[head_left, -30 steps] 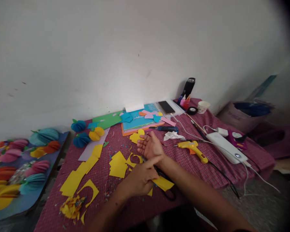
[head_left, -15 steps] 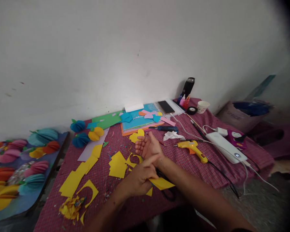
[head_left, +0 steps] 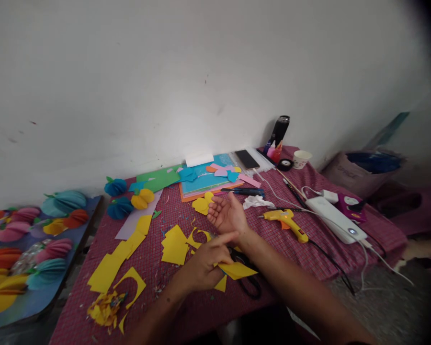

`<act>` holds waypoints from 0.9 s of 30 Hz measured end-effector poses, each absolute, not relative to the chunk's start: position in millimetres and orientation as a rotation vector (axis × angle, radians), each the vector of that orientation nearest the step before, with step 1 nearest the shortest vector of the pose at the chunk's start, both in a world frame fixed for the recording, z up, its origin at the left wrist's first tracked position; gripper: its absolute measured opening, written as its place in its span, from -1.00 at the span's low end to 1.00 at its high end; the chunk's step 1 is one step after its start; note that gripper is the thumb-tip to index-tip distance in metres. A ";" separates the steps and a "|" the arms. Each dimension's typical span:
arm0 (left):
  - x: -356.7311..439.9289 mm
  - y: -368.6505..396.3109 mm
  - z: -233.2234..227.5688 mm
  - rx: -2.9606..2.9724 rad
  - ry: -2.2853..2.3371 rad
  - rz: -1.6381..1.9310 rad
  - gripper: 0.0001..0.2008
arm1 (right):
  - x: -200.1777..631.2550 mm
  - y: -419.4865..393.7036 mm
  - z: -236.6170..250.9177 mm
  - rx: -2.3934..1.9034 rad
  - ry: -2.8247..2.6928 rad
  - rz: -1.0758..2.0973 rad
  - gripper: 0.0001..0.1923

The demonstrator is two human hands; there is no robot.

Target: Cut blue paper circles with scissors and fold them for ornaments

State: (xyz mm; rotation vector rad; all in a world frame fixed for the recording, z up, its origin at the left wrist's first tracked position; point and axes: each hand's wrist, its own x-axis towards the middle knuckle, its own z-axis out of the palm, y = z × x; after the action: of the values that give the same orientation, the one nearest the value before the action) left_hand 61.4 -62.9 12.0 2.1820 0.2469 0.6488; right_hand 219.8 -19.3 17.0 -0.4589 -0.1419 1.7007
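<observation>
Two hands working above the scissors (head_left: 246, 275).
I am pinching a yellow paper piece (head_left: 237, 270) in my left hand (head_left: 201, 268), just beside the scissors; my right hand (head_left: 228, 215) is lying open, palm up, empty, beyond them.

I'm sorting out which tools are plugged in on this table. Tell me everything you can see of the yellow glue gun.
The glue gun is yellow plastic by its look, with an orange trigger. It lies on its side on the checked red tablecloth, right of the open right hand and apart from it. Its nozzle points left, toward crumpled white paper. A black cord runs from its handle toward the table's front edge. Neither hand touches it.
</observation>
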 end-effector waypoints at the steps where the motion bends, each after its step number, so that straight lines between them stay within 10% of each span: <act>1: 62.2 -63.4 11.8 2.175 0.239 0.650 -0.87 | 217.0 -19.8 16.1 -0.475 -0.138 1.724 -0.41; 27: 53.6 -61.3 10.9 2.124 0.431 0.630 -0.72 | 232.2 -19.7 26.6 -0.451 -0.166 1.620 -0.50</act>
State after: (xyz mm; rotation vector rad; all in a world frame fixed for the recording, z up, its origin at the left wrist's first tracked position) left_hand 53.6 -61.3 10.9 2.1236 0.4307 0.6300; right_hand 232.2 -19.7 26.6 -0.4511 -0.1665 1.6199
